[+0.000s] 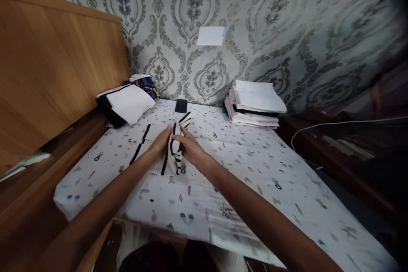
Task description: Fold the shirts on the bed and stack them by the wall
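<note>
Mid-counter [255, 153], the person's left hand [162, 140] and right hand [190, 146] have their fingers clamped on a striped cloth [172, 159], with a dark slab [181, 106] at twelve o'clock from it, a pile [132, 103] at ten and a stack [256, 97] at two.

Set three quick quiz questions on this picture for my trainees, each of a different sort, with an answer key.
1. True or false: the left hand and the right hand both touch the striped cloth.

2. What colour is the flat object lying between the loose pile and the neater stack?
a) bright red
b) yellow
c) black

3. Fill the blank: in this view, the neater stack stands to the ____ of the flat object.

Key: 1. True. 2. c. 3. right.
</note>
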Demonstrator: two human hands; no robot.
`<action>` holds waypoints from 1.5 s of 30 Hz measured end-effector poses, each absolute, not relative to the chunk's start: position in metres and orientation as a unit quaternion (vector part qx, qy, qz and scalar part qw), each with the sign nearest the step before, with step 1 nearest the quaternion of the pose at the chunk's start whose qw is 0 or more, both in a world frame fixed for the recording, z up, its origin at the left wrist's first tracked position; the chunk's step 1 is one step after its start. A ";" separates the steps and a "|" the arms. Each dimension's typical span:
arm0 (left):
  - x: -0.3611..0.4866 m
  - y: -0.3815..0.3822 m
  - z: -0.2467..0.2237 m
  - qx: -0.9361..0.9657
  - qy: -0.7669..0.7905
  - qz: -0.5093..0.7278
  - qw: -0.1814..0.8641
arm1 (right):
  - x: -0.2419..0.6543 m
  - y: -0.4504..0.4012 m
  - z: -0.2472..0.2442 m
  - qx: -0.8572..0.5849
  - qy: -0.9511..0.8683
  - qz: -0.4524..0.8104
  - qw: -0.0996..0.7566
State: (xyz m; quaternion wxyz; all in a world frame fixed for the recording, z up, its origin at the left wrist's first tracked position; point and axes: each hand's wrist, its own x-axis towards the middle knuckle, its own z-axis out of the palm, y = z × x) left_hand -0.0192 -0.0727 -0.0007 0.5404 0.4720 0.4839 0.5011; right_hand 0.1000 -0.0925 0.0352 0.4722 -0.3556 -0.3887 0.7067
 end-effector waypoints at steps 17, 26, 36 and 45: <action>-0.130 -0.068 0.012 0.329 0.510 0.413 0.679 | 0.027 -0.096 0.016 -0.429 -0.651 0.539 0.318; -0.152 -0.075 0.012 0.474 0.676 0.366 0.430 | 0.055 -0.132 -0.001 -0.290 -0.917 0.151 0.228; -0.090 -0.045 0.022 0.873 0.464 0.120 0.089 | 0.058 -0.136 -0.015 -0.256 -0.948 0.067 0.178; -0.073 0.033 -0.011 0.854 0.489 0.051 0.171 | 0.060 -0.141 -0.028 -0.226 -0.956 0.022 0.187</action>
